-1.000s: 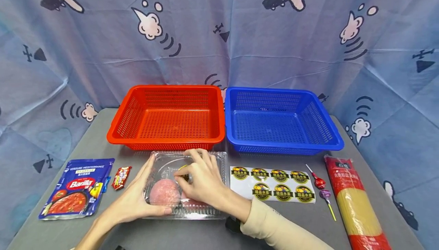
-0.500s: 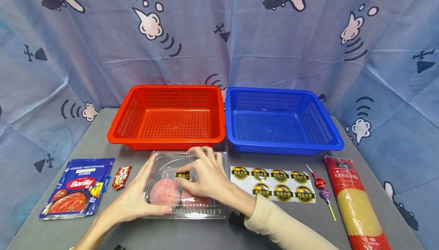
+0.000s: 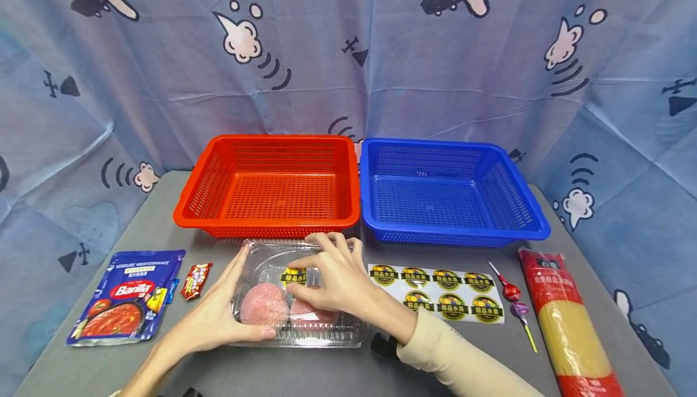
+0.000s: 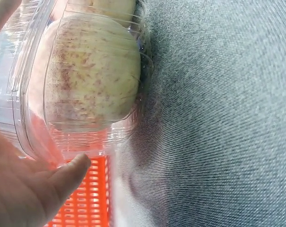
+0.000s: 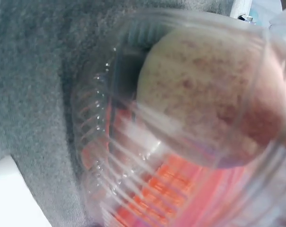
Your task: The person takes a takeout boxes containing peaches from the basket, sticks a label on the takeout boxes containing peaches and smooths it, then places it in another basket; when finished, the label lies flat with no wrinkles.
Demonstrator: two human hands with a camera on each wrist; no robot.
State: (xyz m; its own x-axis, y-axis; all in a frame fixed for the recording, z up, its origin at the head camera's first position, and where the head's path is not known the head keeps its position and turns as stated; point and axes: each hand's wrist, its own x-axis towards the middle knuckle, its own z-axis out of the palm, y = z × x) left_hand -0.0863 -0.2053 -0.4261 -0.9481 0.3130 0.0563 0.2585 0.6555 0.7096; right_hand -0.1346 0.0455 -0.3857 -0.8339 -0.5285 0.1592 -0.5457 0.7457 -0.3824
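Note:
In the head view a clear plastic fruit box (image 3: 321, 341) stands on the grey table. Pink peaches (image 3: 264, 305) show through its lid; the wrist views show one (image 4: 93, 71) from the side as pale green with reddish specks. My left hand (image 3: 215, 318) rests on the box's left side, fingers straight along the edge and thumb across the front. Over the lid's right half is my right hand (image 3: 340, 279). Its thumb and index finger stand apart at the right end of a black and gold label sticker (image 3: 294, 276), which lies on the lid.
A red basket (image 3: 267, 224) and a blue basket (image 3: 457, 233) stand behind the box. To the right are a sticker sheet (image 3: 394, 291), two lollipops (image 3: 512, 292) and a noodle pack (image 3: 572, 330). At left lie a Barilla pouch (image 3: 127, 300) and a red candy (image 3: 196, 281).
My right hand has spread its thumb and index finger apart and drawn slightly right, uncovering more of the sticker, which now lies on the lid. My left hand has kept its place on the box.

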